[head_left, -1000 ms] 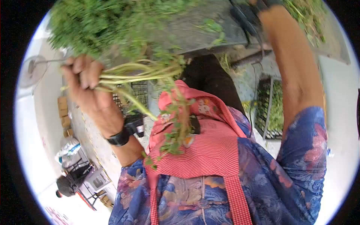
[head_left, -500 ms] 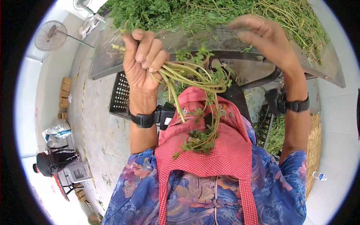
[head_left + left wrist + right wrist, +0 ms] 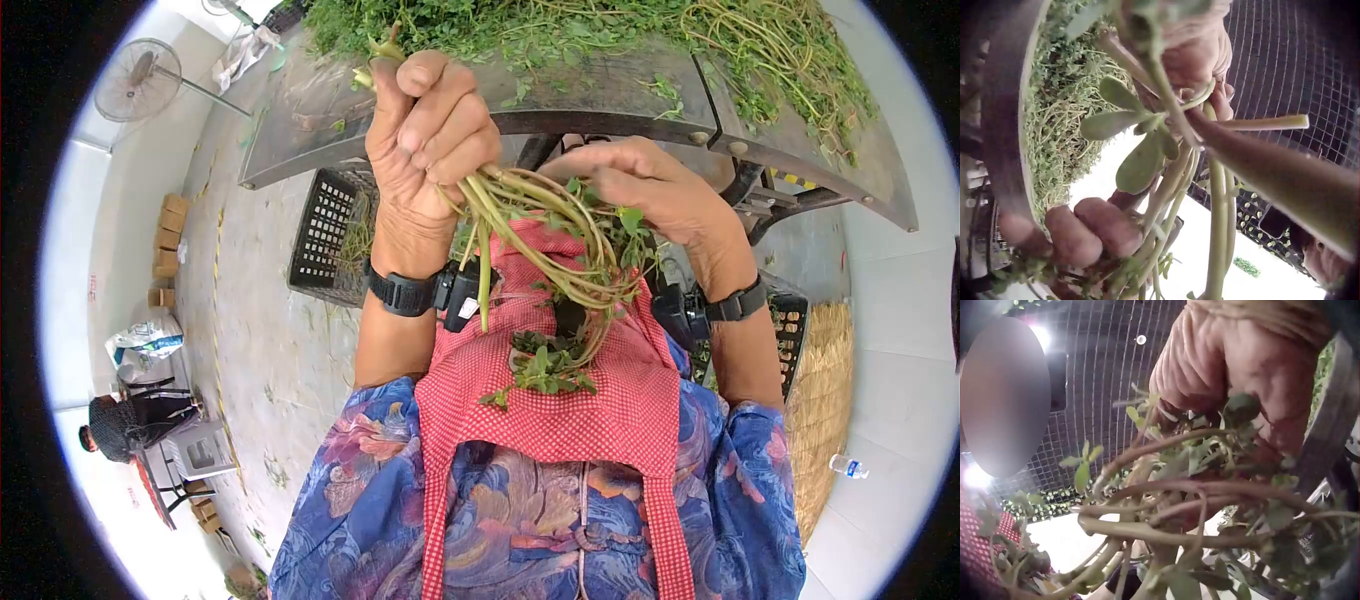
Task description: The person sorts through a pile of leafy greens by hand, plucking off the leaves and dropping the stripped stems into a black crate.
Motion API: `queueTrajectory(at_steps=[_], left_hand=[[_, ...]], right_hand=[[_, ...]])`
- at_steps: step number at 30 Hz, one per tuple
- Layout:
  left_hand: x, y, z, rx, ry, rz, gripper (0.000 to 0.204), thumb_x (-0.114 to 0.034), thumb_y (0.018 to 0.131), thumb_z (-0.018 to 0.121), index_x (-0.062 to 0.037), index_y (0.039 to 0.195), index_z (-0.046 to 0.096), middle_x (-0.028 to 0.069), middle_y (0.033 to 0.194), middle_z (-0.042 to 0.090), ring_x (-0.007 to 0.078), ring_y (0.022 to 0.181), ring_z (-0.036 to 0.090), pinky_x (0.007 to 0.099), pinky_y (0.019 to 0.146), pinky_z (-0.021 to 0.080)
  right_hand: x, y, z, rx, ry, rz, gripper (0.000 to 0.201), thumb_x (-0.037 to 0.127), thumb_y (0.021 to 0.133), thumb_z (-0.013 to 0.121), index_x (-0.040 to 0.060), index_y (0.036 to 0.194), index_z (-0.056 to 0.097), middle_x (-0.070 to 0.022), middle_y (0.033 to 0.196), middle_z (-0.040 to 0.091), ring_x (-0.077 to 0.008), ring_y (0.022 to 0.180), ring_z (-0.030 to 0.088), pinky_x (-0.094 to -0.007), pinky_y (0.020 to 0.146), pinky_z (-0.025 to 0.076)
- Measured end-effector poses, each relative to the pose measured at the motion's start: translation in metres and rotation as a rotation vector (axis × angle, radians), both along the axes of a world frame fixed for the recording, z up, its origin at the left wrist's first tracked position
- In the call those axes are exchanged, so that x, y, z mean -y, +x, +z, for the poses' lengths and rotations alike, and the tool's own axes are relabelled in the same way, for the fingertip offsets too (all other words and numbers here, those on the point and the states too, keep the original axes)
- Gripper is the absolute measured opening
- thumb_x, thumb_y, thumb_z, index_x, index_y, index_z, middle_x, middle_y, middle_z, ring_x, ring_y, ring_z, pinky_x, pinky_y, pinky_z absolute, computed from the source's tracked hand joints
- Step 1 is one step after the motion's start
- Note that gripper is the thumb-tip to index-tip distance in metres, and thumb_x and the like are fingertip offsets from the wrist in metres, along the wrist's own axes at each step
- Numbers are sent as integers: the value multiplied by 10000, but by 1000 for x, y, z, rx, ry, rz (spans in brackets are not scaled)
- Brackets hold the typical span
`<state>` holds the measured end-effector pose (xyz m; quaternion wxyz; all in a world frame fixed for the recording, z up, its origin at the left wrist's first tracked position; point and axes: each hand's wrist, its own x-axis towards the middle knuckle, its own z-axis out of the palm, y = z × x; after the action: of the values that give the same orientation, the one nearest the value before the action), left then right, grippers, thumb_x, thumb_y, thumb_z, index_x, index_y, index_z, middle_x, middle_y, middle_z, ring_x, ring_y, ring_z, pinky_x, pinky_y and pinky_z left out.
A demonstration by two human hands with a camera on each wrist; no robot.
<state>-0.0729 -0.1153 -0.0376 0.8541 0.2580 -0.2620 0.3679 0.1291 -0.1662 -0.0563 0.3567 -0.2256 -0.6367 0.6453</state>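
Below, a crate (image 3: 320, 232) holds greenery (image 3: 356, 236); left grip (image 3: 432, 140) clutches stems (image 3: 497, 222).

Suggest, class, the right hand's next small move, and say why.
The right hand should probably gather in the dangling leafy tip: the left hand grips the green stems, the right hand is close to their leafy bend, and that tip hangs loose in front of the red checked apron.

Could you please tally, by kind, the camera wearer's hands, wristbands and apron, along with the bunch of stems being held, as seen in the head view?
Hands: 2
Wristbands: 2
Apron: 1
Bunch of stems: 1
Total: 6
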Motion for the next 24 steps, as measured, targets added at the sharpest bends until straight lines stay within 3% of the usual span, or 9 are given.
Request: queueTrajectory(at_steps=[3,5,7,9,11,12,15,18,24], left_hand=[[-5,-2,-10,-19,-31,31,313,-302,930,466,-7,942,568,0,574,418,73,479,363,199,383,328],[-6,-1,-16,-61,-22,48,320,-313,934,450,-16,947,571,0,583,422,76,495,374,213,422,358],[-5,2,-19,-101,-11,69,328,-323,938,435,-26,951,574,0,592,426,80,512,385,228,461,387],[0,9,-21,-266,47,345,348,-350,945,402,-49,951,578,-3,596,418,86,531,380,253,551,416],[-3,7,-24,-285,-7,340,368,-379,942,392,-63,949,578,-16,577,391,85,528,356,251,571,388],[-7,4,-26,-240,-57,231,361,-379,943,391,-66,925,570,-26,564,377,82,517,342,240,545,363],[-13,5,-37,-183,-123,76,353,-385,945,387,-77,869,543,-44,538,348,76,495,320,226,498,318],[-13,7,-39,-160,-123,19,355,-394,948,376,-92,813,504,-59,516,332,70,475,311,219,465,295],[-16,3,-43,-154,40,-7,367,-405,951,365,-105,771,476,-75,491,328,46,435,307,201,437,284]], right_hand=[[4,10,-2,68,-73,-52,425,219,762,600,-51,1089,587,-65,1014,611,-105,906,553,-238,839,424],[4,12,-2,101,-93,-101,331,147,756,634,-40,1029,619,-38,952,623,-72,835,546,-215,771,437],[-1,13,-5,334,-59,-204,212,73,766,633,-30,951,648,-11,877,630,-51,765,541,-203,707,442],[-1,14,-13,294,-47,-273,162,129,824,615,-4,899,667,0,764,632,-48,702,545,-205,656,441],[-2,16,-19,225,-9,-386,165,126,835,604,-15,902,658,-13,768,636,-57,677,551,-206,628,445],[-5,16,-24,226,-13,-385,165,126,835,604,-15,902,658,-13,768,636,-57,677,551,-206,628,445],[-10,14,-41,15,-244,-455,169,134,848,598,-17,913,639,-36,783,642,-78,660,573,-216,614,463],[-11,13,-51,-228,-414,-371,192,161,863,593,-5,960,604,-67,835,647,-113,688,612,-227,631,505],[-5,3,-34,-195,-307,-220,353,228,862,594,-11,1119,555,-86,908,649,-122,816,614,-234,725,494]])
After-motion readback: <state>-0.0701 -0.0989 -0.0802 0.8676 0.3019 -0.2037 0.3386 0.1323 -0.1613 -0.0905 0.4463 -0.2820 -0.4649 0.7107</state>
